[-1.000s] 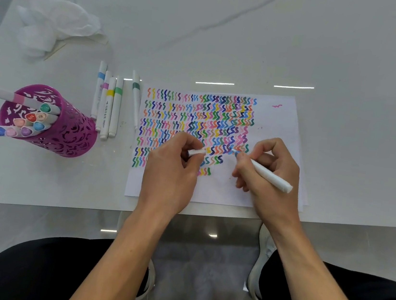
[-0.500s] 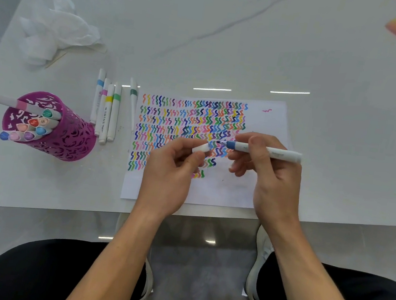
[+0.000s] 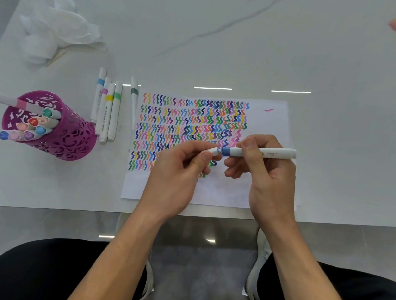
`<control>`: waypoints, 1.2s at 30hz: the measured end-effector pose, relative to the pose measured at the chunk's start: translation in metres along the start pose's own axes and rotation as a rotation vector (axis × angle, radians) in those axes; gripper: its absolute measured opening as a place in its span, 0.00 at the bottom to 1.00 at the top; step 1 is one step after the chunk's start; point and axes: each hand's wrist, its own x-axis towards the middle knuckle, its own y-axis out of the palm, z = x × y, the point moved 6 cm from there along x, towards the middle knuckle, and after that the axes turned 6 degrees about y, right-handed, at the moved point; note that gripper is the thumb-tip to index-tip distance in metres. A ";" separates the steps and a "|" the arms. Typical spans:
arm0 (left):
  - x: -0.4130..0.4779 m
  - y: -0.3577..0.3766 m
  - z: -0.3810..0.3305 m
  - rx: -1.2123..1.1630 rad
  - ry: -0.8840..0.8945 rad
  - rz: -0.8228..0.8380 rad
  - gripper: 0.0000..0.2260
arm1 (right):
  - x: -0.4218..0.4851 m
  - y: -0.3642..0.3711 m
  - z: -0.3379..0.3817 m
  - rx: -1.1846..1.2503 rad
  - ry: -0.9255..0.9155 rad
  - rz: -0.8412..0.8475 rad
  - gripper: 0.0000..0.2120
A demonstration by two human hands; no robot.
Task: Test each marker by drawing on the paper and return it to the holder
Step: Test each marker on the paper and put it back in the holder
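The blue marker [image 3: 262, 153] is held level just above the paper [image 3: 271, 119] by the curled right hand [image 3: 268, 181], the left hand [image 3: 179, 172] pinches its white cap [image 3: 213, 150] at the tip, and I think the cap should be pushed straight along the barrel until it seats.

No text legible in full. Blue-banded marker [image 3: 264, 154] – a short line of small dark print along the white barrel, too fine to read. Yellow-banded marker [image 3: 106, 115], lying on the table – dark print running lengthwise down the barrel, characters not resolvable. Red cap [image 3: 33, 121] in the purple holder [image 3: 67, 142] – one pale mark on its top, possibly a numeral or letter, cannot tell which. Paper [image 3: 274, 119]: coloured wavy strokes only, none forming letters or numbers
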 end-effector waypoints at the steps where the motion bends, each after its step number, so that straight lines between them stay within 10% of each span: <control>1: 0.000 0.000 0.000 0.015 0.005 0.007 0.08 | 0.000 0.000 0.000 -0.002 0.002 0.002 0.07; 36: -0.011 0.001 -0.008 0.063 0.089 -0.024 0.10 | 0.002 0.005 -0.009 0.134 0.126 0.141 0.12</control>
